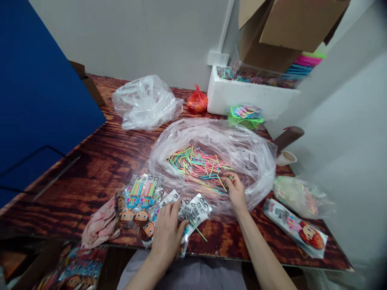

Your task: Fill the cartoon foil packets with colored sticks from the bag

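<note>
My left hand (pixel 167 229) lies over printed plastic packets at the table's front edge, its thumb and fingers closed around one clear packet (pixel 184 241). A thin green stick (pixel 198 231) juts out beside that thumb. My right hand (pixel 236 192) reaches over the near side of a large clear plastic bag (pixel 254 161), fingertips pinched on small sticks (pixel 231 177), mostly hidden. Inside the spread-open bag lies a loose heap of pink, green, yellow and blue sticks (pixel 201 161). Left of my left hand, filled packets with a cartoon face (pixel 140 201) are piled up.
A pink cloth (pixel 101 225) lies front left. Farther back are a crumpled clear bag (pixel 148 102), a red bag (pixel 197 100), a green basket (pixel 246 117) and a white foam box (pixel 250 96). At right are a paper cup (pixel 286 158) and a packet bundle (pixel 296 229).
</note>
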`<action>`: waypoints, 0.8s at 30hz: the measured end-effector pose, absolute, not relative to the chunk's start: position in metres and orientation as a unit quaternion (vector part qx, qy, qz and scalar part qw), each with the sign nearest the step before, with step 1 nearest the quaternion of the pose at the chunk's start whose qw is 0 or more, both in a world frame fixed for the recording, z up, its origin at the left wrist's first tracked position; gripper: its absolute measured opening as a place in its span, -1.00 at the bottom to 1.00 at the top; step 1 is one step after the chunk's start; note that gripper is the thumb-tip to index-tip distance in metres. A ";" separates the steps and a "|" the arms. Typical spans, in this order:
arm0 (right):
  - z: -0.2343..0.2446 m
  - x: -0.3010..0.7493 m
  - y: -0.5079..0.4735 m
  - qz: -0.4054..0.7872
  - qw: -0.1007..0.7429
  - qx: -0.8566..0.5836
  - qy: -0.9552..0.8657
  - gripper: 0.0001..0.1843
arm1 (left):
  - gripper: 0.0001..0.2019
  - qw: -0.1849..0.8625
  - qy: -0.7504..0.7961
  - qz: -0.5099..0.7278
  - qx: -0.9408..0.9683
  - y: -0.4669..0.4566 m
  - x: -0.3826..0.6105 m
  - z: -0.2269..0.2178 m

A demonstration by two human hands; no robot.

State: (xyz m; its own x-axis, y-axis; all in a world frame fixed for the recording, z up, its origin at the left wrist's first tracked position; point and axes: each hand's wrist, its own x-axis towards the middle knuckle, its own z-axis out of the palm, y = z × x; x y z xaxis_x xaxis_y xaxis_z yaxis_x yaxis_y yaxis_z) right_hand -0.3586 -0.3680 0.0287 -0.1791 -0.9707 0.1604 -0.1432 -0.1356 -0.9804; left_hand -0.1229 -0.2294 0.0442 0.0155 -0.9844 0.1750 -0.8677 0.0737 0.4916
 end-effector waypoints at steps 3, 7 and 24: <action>0.031 -0.359 -0.367 -0.556 0.398 -0.500 0.532 -0.70 | -0.57 0.246 -0.698 -0.092 0.666 -0.230 -0.121 0.053; 0.028 -0.356 -0.362 -0.558 0.418 -0.497 0.516 -0.49 | -0.67 0.200 -0.804 -0.082 0.554 -0.226 -0.129 0.068; 0.065 -0.351 -0.329 -0.483 0.401 -0.608 0.486 -0.78 | -0.85 0.246 -0.757 -0.304 0.524 -0.249 -0.138 0.095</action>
State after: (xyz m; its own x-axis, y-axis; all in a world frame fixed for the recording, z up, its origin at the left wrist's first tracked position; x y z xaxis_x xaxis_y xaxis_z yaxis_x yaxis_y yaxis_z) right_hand -0.3506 -0.3294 0.0646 0.0597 -0.9785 0.1976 -0.2042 -0.2057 -0.9571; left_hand -0.1382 -0.2494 0.0954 -0.3297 -0.9425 0.0537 -0.6431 0.2659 0.7182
